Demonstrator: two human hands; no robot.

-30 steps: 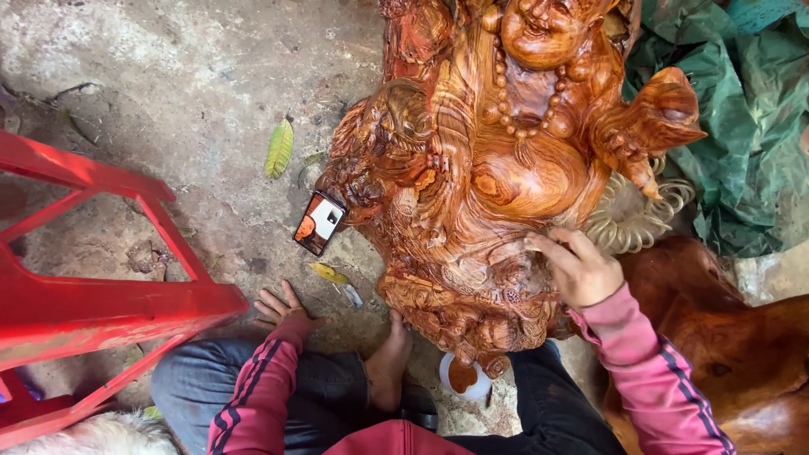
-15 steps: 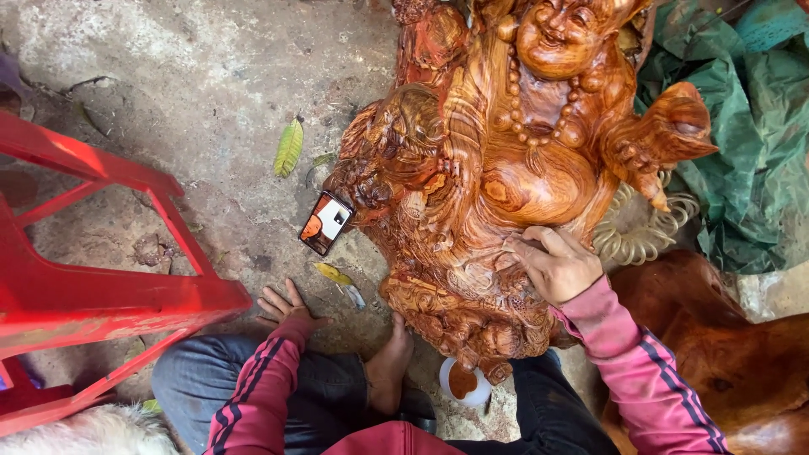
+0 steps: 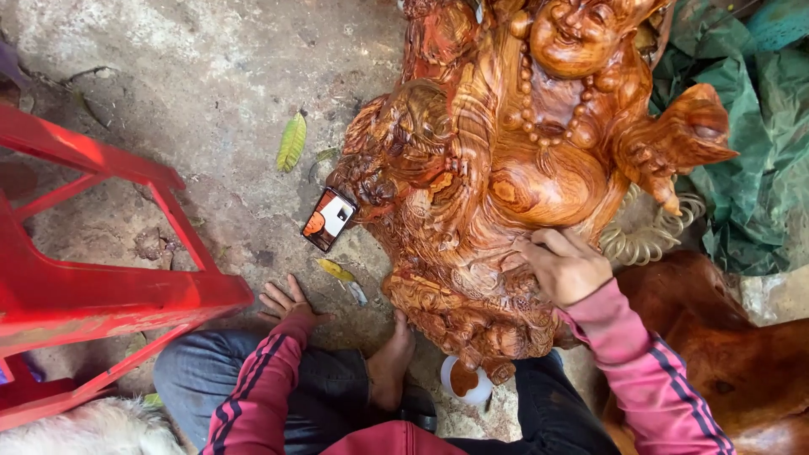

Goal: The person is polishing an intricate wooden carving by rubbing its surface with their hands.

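A large carved wooden statue (image 3: 514, 194) of a laughing, big-bellied figure with a bead necklace lies on the rough concrete floor (image 3: 194, 76), its head toward the top edge of the view and its carved base toward the person's lap. The right hand (image 3: 563, 265) rests on the lower belly of the carving, fingers curled and pressed against the wood; they may pinch a small tool or a scrap of abrasive, but the view does not show it clearly. The left hand (image 3: 285, 302) lies flat on the floor just left of the statue's base, fingers spread and holding nothing. Both arms wear pink sleeves with dark stripes.

A bare foot (image 3: 390, 362) touches the bottom edge of the carving. Just beside it, under the base, stands a small white cup (image 3: 466, 381) with brown liquid inside. A phone (image 3: 329, 219) with a lit screen leans against the statue's left flank. A green leaf (image 3: 291, 141) lies on the floor above it, a smaller yellow leaf (image 3: 334, 270) below it. A red plastic chair (image 3: 93, 278) fills the left side. Green tarpaulin (image 3: 750, 143) covers the upper right corner, and a coiled pale hose (image 3: 645, 240) sits against it.
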